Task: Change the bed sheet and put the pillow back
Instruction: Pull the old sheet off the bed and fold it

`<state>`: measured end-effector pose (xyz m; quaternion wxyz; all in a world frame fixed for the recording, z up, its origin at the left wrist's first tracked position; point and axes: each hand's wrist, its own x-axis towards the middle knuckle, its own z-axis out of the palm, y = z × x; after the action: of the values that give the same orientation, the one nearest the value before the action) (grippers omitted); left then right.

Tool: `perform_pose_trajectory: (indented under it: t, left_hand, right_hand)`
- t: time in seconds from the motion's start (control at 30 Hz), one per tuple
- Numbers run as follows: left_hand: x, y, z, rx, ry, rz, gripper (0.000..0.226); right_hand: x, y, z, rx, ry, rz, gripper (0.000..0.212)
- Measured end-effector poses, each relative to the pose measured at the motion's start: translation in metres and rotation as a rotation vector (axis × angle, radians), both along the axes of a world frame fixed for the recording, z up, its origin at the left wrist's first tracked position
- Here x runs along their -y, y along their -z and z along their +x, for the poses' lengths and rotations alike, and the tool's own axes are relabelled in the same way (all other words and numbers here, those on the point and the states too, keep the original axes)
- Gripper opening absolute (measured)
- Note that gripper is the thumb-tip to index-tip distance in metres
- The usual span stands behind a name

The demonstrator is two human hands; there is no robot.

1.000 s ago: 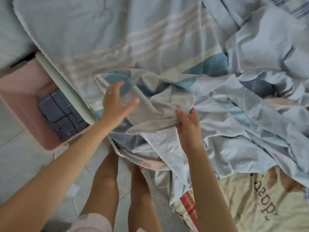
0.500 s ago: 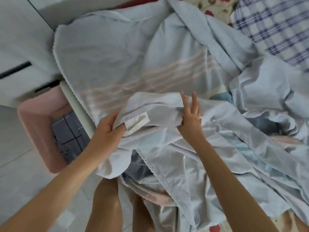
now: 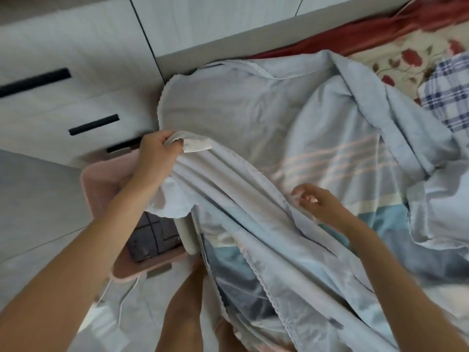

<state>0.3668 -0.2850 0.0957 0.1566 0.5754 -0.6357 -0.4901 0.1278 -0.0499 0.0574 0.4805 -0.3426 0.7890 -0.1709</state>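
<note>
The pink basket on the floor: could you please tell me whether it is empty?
No, a dark grid-patterned cloth lies inside the pink basket.

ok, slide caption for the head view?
Left hand grips the labelled corner of the light blue sheet; right hand at its folded edge.

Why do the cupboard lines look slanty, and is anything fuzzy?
Head view: the wide lens tilts and bends the cupboard edges; light is soft, no glare; the right hand looks a bit smeared; the left hand gripping the blue sheet is sharper.
</note>
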Motion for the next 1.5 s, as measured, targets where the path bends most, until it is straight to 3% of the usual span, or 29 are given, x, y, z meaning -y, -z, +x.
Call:
perform_pose_trajectory:
  t: [0.07,0.17,0.23,0.33,0.43,0.6,0.67,0.7,0.8,0.93,1.07,1.17,1.27,1.4,1.5]
  left_hand:
    - [0.012,0.002,0.005,-0.014,0.035,-0.021,0.024]
    - [0.025,0.002,0.011,0.014,0.082,-0.062,0.025]
    - [0.03,0.004,0.014,0.025,0.095,-0.052,0.019]
    - [0.03,0.01,0.016,0.046,0.109,-0.037,0.015]
    - [0.03,0.012,0.013,0.051,0.126,-0.045,0.012]
    - [0.031,0.009,0.008,0.012,0.081,-0.021,0.023]
    - [0.03,0.008,0.004,0.016,0.06,0.003,0.023]
    - [0.03,0.005,0.002,0.011,0.05,0.009,0.023]
    - [0.02,-0.016,-0.006,-0.094,0.022,0.043,0.028]
    - [-0.018,-0.046,-0.017,-0.205,0.198,0.08,0.043]
    - [-0.001,-0.025,-0.013,-0.152,0.01,0.081,0.029]
    - [0.018,0.003,-0.005,-0.048,0.039,0.063,0.027]
    - [0.023,0.031,0.0,0.077,0.144,-0.027,0.019]
    - [0.031,0.067,0.012,0.308,0.237,-0.185,0.028]
    - [0.048,0.078,0.013,0.434,0.229,-0.208,0.026]
  right_hand:
    - [0.009,0.004,0.018,0.136,-0.165,0.085,0.051]
    - [0.016,0.022,0.041,-0.024,-0.135,0.114,0.071]
    - [0.017,0.029,0.039,-0.228,-0.031,0.161,0.066]
    - [0.021,0.031,0.03,-0.352,-0.162,0.362,0.035]
    - [0.027,0.037,0.032,-0.234,-0.13,0.353,0.013]
    - [0.036,0.051,0.033,-0.003,0.423,0.258,0.011]
    - [0.042,0.046,0.042,0.111,0.441,0.135,0.028]
    - [0.046,0.041,0.049,0.083,0.335,0.074,0.044]
    - [0.054,0.04,0.075,-0.183,-0.039,0.089,0.076]
    - [0.066,0.038,0.092,-0.454,0.207,0.115,0.046]
    - [0.059,0.027,0.053,-0.42,0.552,-0.029,0.02]
    - [0.053,0.016,0.014,-0.397,0.685,-0.119,0.005]
    - [0.062,0.015,-0.005,-0.348,0.742,-0.178,0.011]
    - [0.094,0.008,-0.026,-0.335,0.993,-0.47,0.021]
    - [0.127,-0.004,-0.058,-0.349,1.018,-0.614,0.02]
